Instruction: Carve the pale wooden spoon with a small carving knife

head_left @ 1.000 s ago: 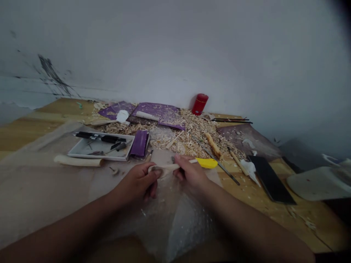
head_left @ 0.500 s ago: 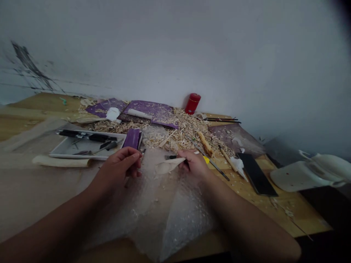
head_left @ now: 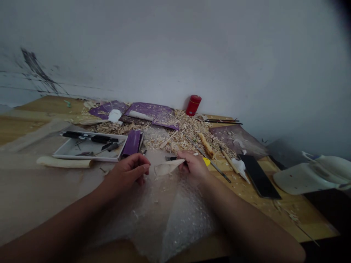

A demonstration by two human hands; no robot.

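My right hand (head_left: 193,164) is shut on a pale carved wooden spoon blank (head_left: 166,168), whose wide end points left over a sheet of bubble wrap (head_left: 175,215). A small black tool end (head_left: 170,158) shows just behind the blank. A yellow handle (head_left: 207,161) is partly hidden behind my right hand, and I cannot tell if that hand touches it. My left hand (head_left: 127,171) hangs a little to the left of the blank, fingers curled together, with nothing visible in them. A white tray (head_left: 90,154) of dark-handled tools lies just beyond it.
Beyond my hands, a heap of wood shavings (head_left: 186,131) surrounds purple sheets (head_left: 150,114) and a red cylinder (head_left: 193,105) by the wall. A metal-shanked tool (head_left: 215,168), a black slab (head_left: 259,176) and a white plastic object (head_left: 309,176) lie to the right.
A second ago both hands held the blank. My left hand has let go and moved left, and the blank now sits in my right hand, turned, with the yellow handle mostly hidden.
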